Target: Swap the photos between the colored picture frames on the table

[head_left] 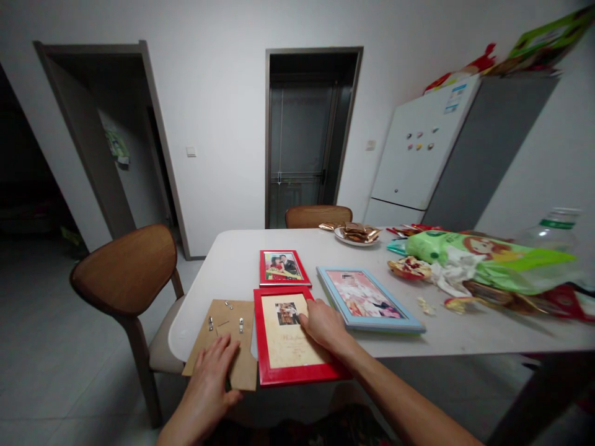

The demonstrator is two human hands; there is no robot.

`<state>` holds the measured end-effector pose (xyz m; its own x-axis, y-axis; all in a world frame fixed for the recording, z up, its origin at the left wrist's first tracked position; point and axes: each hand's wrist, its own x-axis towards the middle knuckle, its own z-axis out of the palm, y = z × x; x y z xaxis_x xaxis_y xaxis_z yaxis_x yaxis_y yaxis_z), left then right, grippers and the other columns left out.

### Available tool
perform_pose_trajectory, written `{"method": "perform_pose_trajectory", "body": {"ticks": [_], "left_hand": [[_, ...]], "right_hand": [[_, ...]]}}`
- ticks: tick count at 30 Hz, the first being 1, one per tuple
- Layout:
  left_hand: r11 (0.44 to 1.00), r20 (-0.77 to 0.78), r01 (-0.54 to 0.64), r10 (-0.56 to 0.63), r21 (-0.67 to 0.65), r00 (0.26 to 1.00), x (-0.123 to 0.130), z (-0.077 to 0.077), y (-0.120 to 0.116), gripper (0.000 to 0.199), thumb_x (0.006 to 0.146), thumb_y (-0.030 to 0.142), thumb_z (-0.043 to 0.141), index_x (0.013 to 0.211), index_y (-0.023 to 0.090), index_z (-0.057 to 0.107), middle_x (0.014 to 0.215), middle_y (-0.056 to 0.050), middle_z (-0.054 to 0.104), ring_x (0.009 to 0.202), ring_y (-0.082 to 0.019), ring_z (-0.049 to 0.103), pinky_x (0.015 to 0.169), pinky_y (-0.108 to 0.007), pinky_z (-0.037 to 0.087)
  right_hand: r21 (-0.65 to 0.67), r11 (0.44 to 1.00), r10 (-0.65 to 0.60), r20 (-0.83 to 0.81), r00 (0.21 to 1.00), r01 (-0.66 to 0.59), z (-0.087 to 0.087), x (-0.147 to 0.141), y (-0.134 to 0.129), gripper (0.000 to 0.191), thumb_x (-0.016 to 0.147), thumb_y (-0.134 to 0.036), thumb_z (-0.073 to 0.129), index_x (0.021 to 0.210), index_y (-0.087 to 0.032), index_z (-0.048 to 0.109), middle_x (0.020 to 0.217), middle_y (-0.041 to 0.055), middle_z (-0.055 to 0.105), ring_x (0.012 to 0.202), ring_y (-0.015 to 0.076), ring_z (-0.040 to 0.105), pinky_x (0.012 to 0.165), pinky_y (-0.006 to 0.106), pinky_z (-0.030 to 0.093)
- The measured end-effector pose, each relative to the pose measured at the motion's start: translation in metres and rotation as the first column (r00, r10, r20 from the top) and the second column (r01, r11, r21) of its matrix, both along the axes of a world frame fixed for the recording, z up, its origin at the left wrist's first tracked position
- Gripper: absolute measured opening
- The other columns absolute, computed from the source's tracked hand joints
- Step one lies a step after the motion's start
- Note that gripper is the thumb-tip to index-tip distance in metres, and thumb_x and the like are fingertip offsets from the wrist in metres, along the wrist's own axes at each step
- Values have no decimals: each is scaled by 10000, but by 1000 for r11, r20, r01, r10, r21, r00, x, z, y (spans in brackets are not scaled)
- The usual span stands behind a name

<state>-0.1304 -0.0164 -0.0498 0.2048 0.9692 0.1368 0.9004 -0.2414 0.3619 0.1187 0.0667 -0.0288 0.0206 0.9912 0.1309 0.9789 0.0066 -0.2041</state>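
My left hand (214, 365) lies with its fingers spread on a brown backing board (242, 365), which sticks out past the table's near edge. Small metal clips (241, 324) and a thin pin-like piece rest on that board. Beside it is a larger red photo frame (261, 353) holding a cream sheet with a small picture. My right hand (325, 325) grips this frame at its right side, thumb on the front; the other fingers are mostly hidden. Just beyond lies a smaller red photo frame (283, 268). To the right of my right hand is a light-blue photo frame (372, 300).
The white table (223, 260) carries a plate of wrapped snacks (357, 234), an opened pomegranate (409, 267), crumpled tissue and a green snack bag (483, 254) on the right. A clear bottle (553, 232) stands behind. Wooden chairs (125, 269) are at the left and far side.
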Motion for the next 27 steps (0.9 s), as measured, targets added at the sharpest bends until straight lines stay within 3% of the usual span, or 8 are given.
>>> {"method": "perform_pose_trajectory", "body": {"ticks": [3, 6, 10, 12, 15, 18, 22, 27], "left_hand": [[995, -68, -65, 70, 76, 995, -16, -13, 6, 654, 540, 77, 515, 1179, 193, 441, 1304, -101, 382, 1213, -247, 314, 982, -461, 239], [981, -53, -62, 73, 186, 996, -19, -18, 10, 567, 586, 81, 488, 1139, 207, 480, 1255, -80, 454, 1166, -228, 390, 965, -430, 294], [951, -28, -48, 59, 304, 998, -10, -7, 11, 446, 645, 133, 487, 1078, 223, 536, 1171, -69, 536, 1083, -237, 479, 925, -426, 361], [948, -47, -30, 47, 318, 998, -5, 2, 11, 416, 662, 137, 480, 1062, 226, 551, 1142, -63, 559, 1056, -235, 501, 903, -414, 390], [944, -67, -22, 47, 330, 997, 3, 13, 12, 366, 698, 161, 474, 1048, 222, 563, 1112, -59, 581, 1036, -243, 517, 868, -411, 423], [932, -58, -5, 28, 363, 998, 14, 22, 11, 314, 744, 213, 456, 1037, 216, 569, 1090, -59, 596, 1021, -240, 530, 850, -406, 441], [921, -56, 65, -47, 385, 997, 35, 36, 6, 328, 765, 204, 434, 1075, 205, 541, 1135, -58, 566, 1052, -211, 508, 880, -377, 427], [970, -84, 124, -108, 208, 991, 58, 44, 4, 484, 651, 62, 475, 1118, 189, 501, 1221, -63, 492, 1120, -201, 446, 959, -378, 351]], "right_hand": [[63, 995, 88, -90, 992, -83, 5, -9, -8, 335, 773, -308, 432, 1051, -143, 520, 991, 125, 547, 895, 204, 521, 731, 281, 363], [108, 943, 332, -264, 906, -314, 8, -31, -25, 357, 788, -334, 417, 1074, -155, 534, 1013, 113, 548, 924, 192, 503, 769, 268, 358], [121, 834, 540, -380, 751, -538, 12, -69, -49, 501, 733, -462, 473, 1155, -193, 480, 999, 93, 563, 916, 205, 495, 773, 294, 364], [131, 824, 556, -370, 744, -550, 14, -83, -55, 545, 673, -457, 543, 1150, -203, 479, 978, 89, 557, 893, 213, 491, 754, 303, 369], [178, 821, 567, -374, 734, -543, 17, -92, -58, 411, 685, -336, 541, 1075, -210, 522, 913, 67, 543, 853, 191, 481, 738, 290, 371], [254, 811, 584, -400, 707, -526, 22, -87, -60, 311, 703, -204, 486, 1007, -215, 546, 890, 46, 521, 850, 166, 464, 758, 280, 365], [350, 818, 571, -406, 713, -456, 27, -57, -68, 371, 678, -165, 482, 1045, -195, 530, 1012, 74, 487, 964, 188, 428, 849, 322, 346], [349, 850, 516, -393, 761, -396, 24, 3, -77, 366, 705, -198, 442, 1057, -189, 542, 1093, 96, 474, 1033, 207, 422, 900, 364, 336]]}}
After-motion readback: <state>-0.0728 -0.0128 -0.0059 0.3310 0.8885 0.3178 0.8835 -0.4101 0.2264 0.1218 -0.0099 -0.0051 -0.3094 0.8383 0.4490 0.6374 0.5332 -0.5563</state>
